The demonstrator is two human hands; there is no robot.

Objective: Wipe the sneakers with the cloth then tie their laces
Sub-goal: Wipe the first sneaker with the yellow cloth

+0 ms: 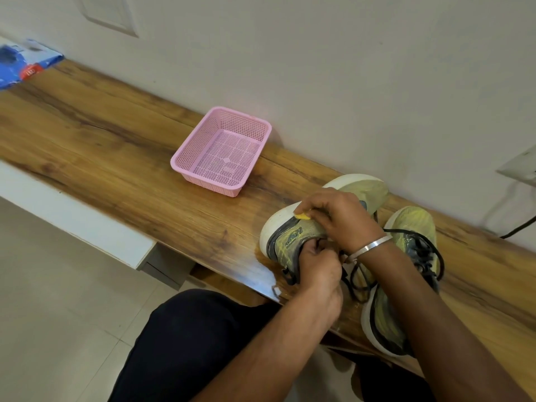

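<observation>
Two yellow-green sneakers with white soles lie on the wooden table. The left sneaker [293, 237] is tipped on its side, sole toward the wall. My right hand [339, 217] presses down on it, a bit of yellow cloth [302, 217] peeking from under the fingers. My left hand [316, 266] grips this sneaker at its opening, near the heel. The right sneaker [412, 227] lies beside it with loose black laces [362, 285], partly hidden by my right forearm.
An empty pink mesh basket [185, 161] stands to the left by the wall. A blue package [17, 65] lies at the far left end. A wall socket and black cable [519, 227] sit at the right. My dark-trousered knee is under the table's front edge.
</observation>
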